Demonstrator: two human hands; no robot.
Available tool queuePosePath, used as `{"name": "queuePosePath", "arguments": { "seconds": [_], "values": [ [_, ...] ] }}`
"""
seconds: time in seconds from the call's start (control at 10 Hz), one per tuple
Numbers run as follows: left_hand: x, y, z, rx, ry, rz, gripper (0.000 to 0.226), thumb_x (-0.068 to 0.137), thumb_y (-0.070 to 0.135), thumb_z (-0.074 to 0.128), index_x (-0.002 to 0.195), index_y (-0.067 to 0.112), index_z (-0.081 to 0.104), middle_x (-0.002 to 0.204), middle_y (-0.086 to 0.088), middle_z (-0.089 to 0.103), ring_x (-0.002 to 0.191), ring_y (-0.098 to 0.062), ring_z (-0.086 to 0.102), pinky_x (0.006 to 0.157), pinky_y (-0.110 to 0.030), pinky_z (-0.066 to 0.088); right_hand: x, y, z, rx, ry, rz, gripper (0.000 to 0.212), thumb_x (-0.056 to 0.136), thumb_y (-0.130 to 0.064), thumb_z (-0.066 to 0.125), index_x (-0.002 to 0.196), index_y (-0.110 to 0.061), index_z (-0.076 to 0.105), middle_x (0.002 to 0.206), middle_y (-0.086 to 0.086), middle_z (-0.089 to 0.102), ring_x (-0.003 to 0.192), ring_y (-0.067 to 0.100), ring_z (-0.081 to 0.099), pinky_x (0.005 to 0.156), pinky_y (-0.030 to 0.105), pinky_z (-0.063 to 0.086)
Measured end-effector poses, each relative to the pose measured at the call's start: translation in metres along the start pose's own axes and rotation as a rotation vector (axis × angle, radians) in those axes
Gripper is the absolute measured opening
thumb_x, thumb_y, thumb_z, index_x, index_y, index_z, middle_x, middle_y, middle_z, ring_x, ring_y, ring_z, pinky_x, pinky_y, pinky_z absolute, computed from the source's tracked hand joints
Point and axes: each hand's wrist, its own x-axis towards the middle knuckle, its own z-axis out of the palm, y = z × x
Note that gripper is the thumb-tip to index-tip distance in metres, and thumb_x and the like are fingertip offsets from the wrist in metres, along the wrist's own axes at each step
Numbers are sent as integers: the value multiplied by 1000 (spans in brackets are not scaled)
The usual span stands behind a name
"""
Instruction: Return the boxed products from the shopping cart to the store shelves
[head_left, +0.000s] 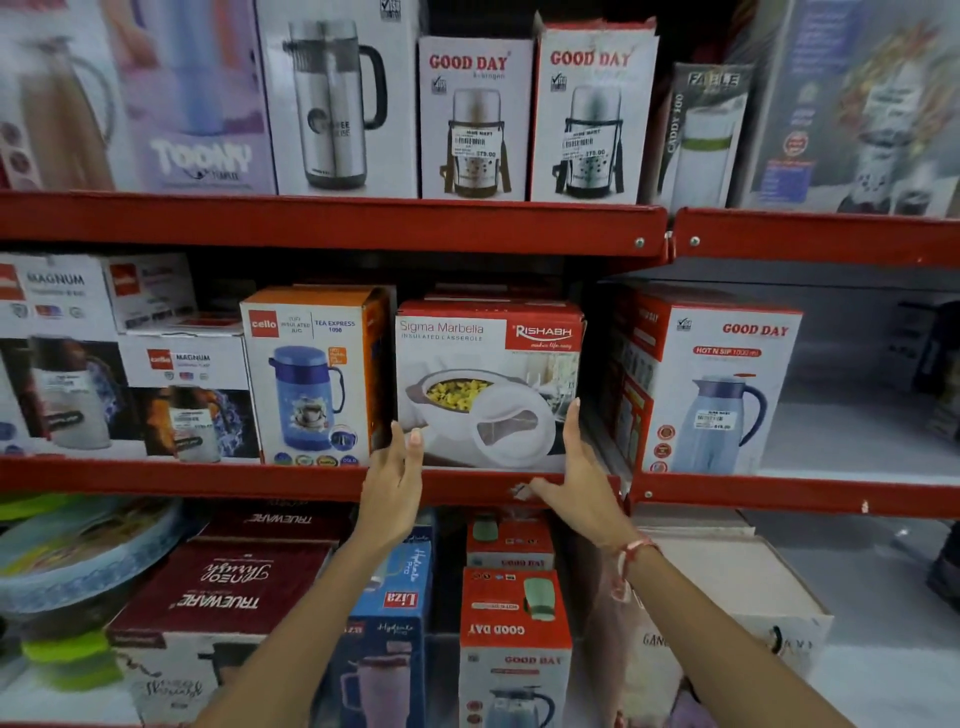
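Two hands (488, 483), three red shelves (332, 223), two matching Good Day flask boxes (475, 119) on top.

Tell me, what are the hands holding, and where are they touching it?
The casserole box on the middle shelf. The left hand is at its lower left corner, the right hand on its lower right edge. Fingers are open, steadying more than gripping.

Red thread bracelet (631, 558) on wrist; round patterned platter (78, 556) and green plasticware (72, 657) bottom left.
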Motion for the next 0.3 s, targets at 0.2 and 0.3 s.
{"name": "queuePosePath", "arguments": {
  "seconds": [0.2, 0.3],
  "values": [
    [-12, 23, -22, 55, -43, 24, 78, 83, 68, 12, 148, 25, 6, 156, -7, 17, 144, -26, 15, 116, -47, 13, -10, -30, -14, -67, 122, 31, 101, 83, -25, 65, 150, -30, -11, 150, 14, 29, 129, 32, 44, 106, 41, 41],
    [-11, 54, -39, 124, 179, 235, 75, 87, 63, 13, 148, 21, 1, 158, -5, 10, 146, -19, 3, 120, -45, 10, -6, -70, -27, -152, 384, -199, 82, 90, -32, 55, 151, -24, 0, 154, 10, 24, 140, 28, 28, 114, 50, 31]
  ]
}}
